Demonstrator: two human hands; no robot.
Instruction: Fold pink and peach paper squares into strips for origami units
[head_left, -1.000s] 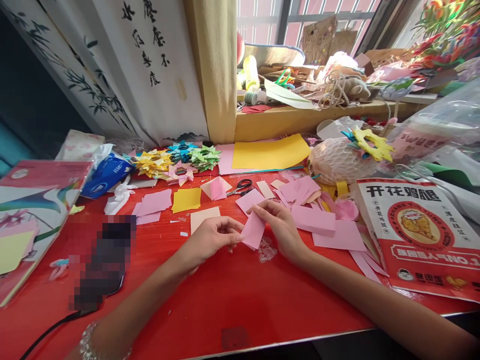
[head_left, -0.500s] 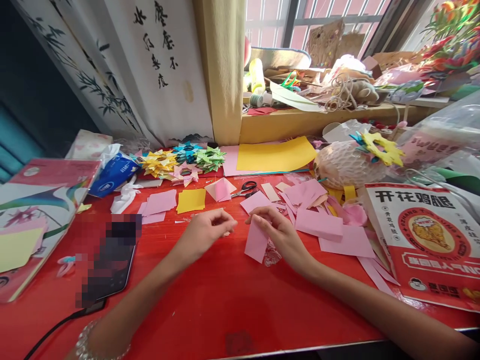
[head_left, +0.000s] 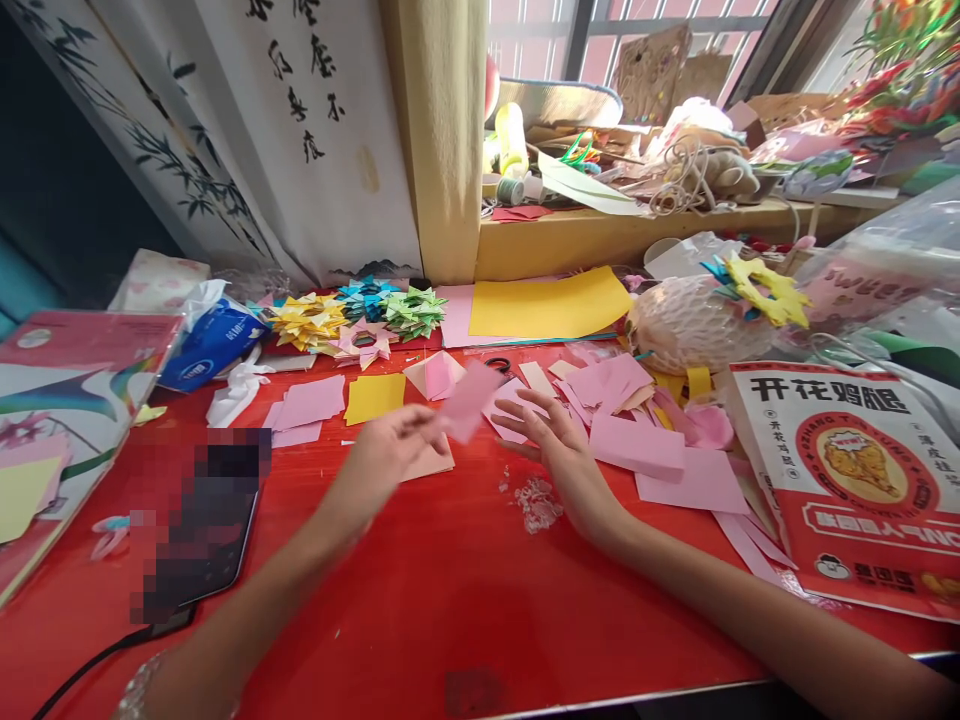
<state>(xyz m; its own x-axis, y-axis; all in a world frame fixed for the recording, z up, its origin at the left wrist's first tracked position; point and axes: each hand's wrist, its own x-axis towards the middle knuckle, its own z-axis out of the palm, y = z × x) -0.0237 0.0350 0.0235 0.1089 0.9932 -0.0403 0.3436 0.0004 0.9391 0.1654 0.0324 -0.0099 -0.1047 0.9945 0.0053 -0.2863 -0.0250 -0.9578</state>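
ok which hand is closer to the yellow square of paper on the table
Left. The left hand is just right of and in front of the yellow square, holding a pink paper piece. The right hand is farther right, open, beside the pink scraps.

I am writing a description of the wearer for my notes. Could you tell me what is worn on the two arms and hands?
Both forearms are bare, with no sleeves in view. The left hand and right hand show no gloves or rings. A pale beaded bracelet, blurred at the bottom edge, circles the left arm.
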